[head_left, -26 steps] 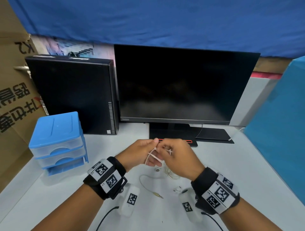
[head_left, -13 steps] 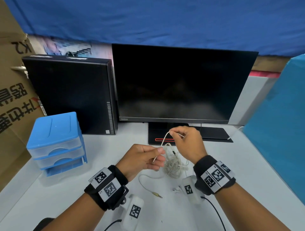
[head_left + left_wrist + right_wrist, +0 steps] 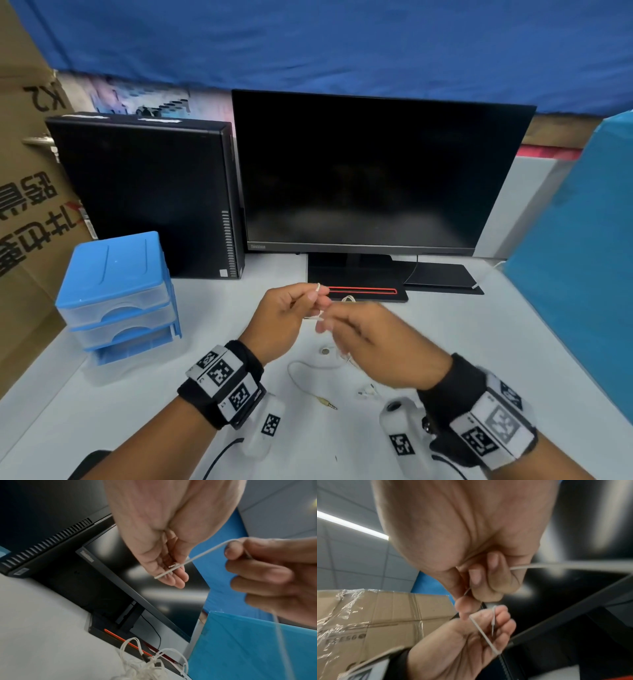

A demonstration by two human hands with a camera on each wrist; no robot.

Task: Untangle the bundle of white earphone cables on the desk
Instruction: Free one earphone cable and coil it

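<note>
Both hands hover over the white desk, in front of the monitor base. My left hand pinches a strand of the white earphone cable, which lies across its fingers. My right hand, blurred, meets it and grips the same strand in curled fingers. In the left wrist view the strand runs taut between the hands. The tangled bundle lies on the desk below, mostly hidden by my right hand in the head view. The jack plug and an earbud lie nearer me.
A dark monitor on a black base stands just behind the hands. A black computer tower and a blue drawer unit are at the left, beside a cardboard box. A blue panel borders the right.
My right hand, which had pulled a strand up towards the monitor base, has dropped back to meet the left hand. The bundle is now mostly hidden behind it.
</note>
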